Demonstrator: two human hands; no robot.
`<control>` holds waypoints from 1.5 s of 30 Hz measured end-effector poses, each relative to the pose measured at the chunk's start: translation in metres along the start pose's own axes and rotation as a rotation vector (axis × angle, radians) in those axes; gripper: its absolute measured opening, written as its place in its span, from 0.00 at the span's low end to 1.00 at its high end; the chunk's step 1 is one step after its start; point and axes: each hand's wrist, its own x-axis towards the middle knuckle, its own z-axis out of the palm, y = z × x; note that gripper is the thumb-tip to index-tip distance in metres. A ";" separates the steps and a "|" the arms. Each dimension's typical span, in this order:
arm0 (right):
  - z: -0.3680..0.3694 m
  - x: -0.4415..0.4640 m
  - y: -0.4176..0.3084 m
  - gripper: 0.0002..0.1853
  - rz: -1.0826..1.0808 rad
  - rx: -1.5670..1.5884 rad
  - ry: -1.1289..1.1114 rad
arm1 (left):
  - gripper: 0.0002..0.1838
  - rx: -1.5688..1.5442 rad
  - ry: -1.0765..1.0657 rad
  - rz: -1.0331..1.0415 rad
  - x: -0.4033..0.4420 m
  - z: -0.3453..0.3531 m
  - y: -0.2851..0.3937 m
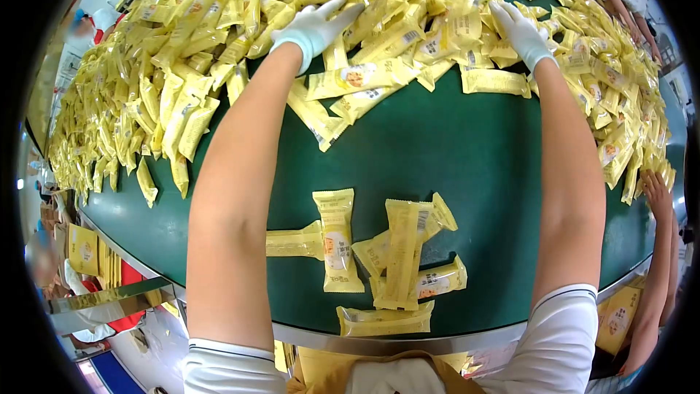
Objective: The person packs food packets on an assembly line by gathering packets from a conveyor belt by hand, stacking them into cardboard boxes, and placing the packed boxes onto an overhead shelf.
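Observation:
Both hands wear pale gloves and reach to the near side of a big heap of yellow wrapped snack packets [394, 36] on a green table [408, 146]. My left hand [312, 28] lies on the packets left of centre, its fingers apart. My right hand [519, 35] rests against the heap further right, fingers stretched out. Between the hands, a printed packet [361, 76] lies across others at the heap's near edge. Below my right hand lies a single packet [497, 82]. Nearer my body, several loose packets [338, 244] lie in a small overlapping group.
More packets [124, 117] spread along the left side and right side of the table. At the right edge a co-worker's hand [658, 193] touches packets. Other people stand at the far side. Yellow cartons [83, 249] stand at the left, beyond the metal table rim [408, 343].

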 end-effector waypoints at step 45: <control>-0.011 -0.392 -0.041 0.32 0.039 0.434 0.160 | 0.21 0.365 0.087 0.821 -0.458 0.027 0.053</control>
